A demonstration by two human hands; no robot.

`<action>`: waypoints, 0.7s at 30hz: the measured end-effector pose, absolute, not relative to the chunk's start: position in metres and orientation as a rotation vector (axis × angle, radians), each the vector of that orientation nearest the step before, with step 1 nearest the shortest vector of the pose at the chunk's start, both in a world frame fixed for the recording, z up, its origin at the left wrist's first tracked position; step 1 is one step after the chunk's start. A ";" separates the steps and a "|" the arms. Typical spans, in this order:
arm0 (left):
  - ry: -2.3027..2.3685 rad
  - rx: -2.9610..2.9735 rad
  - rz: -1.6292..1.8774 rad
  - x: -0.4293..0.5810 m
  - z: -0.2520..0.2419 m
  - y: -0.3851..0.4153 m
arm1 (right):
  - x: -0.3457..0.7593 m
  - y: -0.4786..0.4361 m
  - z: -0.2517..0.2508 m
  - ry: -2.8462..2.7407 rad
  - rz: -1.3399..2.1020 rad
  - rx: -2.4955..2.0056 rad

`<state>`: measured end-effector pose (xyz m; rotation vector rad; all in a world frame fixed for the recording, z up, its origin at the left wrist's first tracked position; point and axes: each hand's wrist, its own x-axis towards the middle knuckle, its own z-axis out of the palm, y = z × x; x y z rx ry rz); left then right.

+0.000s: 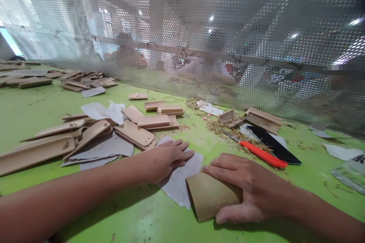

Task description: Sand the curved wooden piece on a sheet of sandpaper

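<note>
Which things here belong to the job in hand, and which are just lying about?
Likely part of the job:
white paper sheet, under the left hand;
curved tan bamboo-like piece, held in the right hand.

Seemingly just lying about, neither hand on them:
red-handled metal knife;
flat black rectangular slab;
clear crumpled plastic.

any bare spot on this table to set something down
Mostly bare green tabletop shows nearest the camera, between the left forearm and the curved piece in the right hand. Another patch lies at left, between the far tan pieces and the nearer pile. It's crowded around the orange-handled knife, black slab and shavings.
</note>
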<state>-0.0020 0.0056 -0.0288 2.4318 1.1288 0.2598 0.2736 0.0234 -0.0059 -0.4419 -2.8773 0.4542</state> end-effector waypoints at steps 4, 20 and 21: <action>1.122 2.450 0.281 0.000 -0.026 0.004 | 0.272 0.012 -0.006 -2.740 0.828 -0.376; 1.151 2.457 0.507 0.001 -0.021 0.011 | 0.264 0.020 -0.024 -0.942 2.456 -0.415; 1.152 2.448 0.518 0.001 -0.021 0.011 | 0.264 0.019 -0.024 -0.938 2.461 -0.401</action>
